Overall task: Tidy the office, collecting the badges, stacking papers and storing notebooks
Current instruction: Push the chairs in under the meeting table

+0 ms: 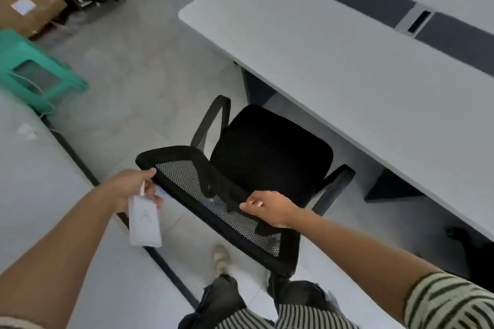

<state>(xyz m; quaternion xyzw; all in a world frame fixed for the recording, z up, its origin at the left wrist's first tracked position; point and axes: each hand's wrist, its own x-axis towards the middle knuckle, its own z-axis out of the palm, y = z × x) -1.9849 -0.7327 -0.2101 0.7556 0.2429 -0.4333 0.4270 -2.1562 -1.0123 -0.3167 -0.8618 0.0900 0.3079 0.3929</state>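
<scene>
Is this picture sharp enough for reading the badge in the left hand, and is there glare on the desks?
Head view: the badge in the left hand is blurred, only a faint mark shows, no readable text. Head view: the desk is evenly lit, without glare; the green stool looks soft too.

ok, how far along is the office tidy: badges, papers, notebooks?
Done: nothing provably finished. In hand: one white badge hangs from the left hand, which also touches the office chair's mesh backrest; the right hand grips that backrest's top edge. Left: the badge isn't stowed yet; no papers or notebooks are in view, so those steps can't be judged.
</scene>
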